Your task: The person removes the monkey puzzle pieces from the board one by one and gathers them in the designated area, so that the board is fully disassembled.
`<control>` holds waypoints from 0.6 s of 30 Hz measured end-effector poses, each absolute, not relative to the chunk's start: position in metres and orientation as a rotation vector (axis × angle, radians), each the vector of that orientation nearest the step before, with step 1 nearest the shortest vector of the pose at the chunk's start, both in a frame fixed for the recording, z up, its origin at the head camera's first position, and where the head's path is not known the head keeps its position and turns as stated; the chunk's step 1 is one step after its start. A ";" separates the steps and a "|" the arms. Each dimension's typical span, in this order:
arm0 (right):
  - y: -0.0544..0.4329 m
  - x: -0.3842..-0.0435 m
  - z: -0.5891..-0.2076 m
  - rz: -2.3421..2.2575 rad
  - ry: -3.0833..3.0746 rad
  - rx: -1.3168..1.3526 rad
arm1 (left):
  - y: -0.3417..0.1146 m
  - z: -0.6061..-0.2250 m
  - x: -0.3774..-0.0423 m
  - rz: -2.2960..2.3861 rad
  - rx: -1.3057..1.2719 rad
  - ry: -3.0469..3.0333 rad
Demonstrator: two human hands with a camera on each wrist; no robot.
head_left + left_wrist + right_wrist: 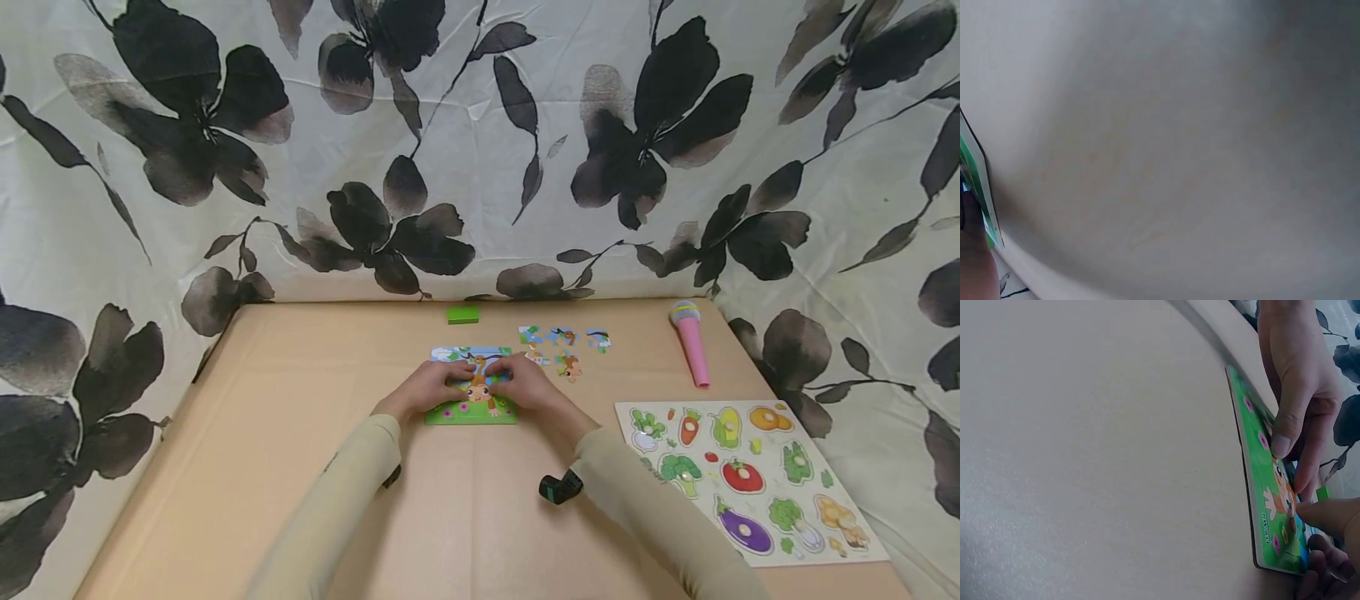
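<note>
- Left hand point(426, 388): on puzzle board's left side, thumb and index tips apart, touching its face; can't tell if a piece is pinched.
- Green block point(462, 315): near tabletop point(300, 375) far edge, beyond board.
- Puzzle board point(477, 410): flat, between and under both hands, midway along tabletop, nearer far edge; sides square to that edge, long axis unclear from foreshortening. Both hands about equally near.
- Right hand point(528, 383): over board's right side, thumb touching its face, other fingers bent; pinch can't be told.
- Loose pieces point(564, 336): off board's far right corner, toward tabletop far edge, right hand nearer.
</note>
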State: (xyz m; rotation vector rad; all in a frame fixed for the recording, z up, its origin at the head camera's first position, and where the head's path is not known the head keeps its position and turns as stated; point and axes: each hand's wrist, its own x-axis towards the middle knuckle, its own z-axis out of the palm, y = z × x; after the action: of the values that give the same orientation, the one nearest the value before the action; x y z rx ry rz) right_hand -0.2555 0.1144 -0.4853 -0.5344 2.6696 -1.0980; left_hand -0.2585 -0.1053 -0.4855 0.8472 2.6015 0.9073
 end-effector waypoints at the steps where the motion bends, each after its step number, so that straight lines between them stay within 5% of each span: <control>1: 0.114 -0.255 -0.486 -1.079 2.687 -0.543 | -0.105 -0.485 -0.258 0.910 0.847 2.599; 18: 0.112 -0.258 -0.484 -0.909 2.723 -0.586 | -0.105 -0.488 -0.262 0.923 0.829 2.583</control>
State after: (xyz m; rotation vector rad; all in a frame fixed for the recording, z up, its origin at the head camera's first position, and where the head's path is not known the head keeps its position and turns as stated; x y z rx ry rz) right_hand -0.2575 0.1121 -0.4838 -0.5859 2.7230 -0.9093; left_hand -0.2617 -0.1048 -0.4882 0.8292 2.5832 0.9227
